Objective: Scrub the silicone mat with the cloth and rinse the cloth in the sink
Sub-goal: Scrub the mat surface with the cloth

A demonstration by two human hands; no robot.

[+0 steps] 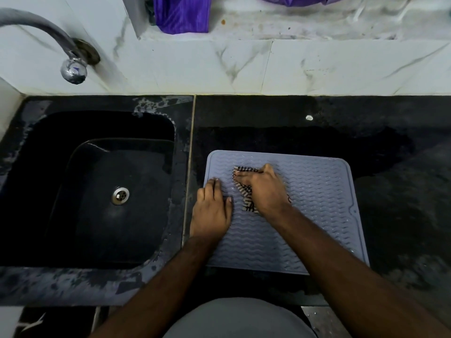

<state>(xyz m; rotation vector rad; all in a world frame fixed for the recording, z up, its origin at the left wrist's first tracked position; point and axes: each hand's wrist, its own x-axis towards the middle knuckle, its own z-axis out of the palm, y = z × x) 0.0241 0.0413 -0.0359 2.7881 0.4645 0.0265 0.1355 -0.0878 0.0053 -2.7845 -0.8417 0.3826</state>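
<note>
While the view looks straight down from the person's head, a pale grey silicone mat (317, 203) with a wavy ribbed surface lies flat on a dark, wet counter (390, 191), and it serves as the landmark for everything else. Two bare forearms reach onto the mat from its near edge.

On the left part of the mat, the right hand (264, 189) is bunched over a checked dark-and-light cloth (246, 191), fingers curled around it and pressing it down onto the ribs. Parts of the cloth stick out beyond the fingertips on the far side and below the hand on its left side.

At the mat's left edge, just beside the cloth, the left hand (212, 211) lies flat, palm down, fingers straight and together, resting on the mat and gripping nothing. The two hands are close together but not touching.

Left of the mat, past a seam in the counter, is a black rectangular sink (48, 191) with a round metal drain (120, 195) in its floor. Beyond the sink, far left of the mat, a curved metal tap (70, 62) comes out of a white marbled tile wall (268, 67). Beyond the mat, on a ledge above that wall, sits purple fabric (183, 13). A grey garment (239, 318) on the person's body shows below the mat's near edge.
</note>
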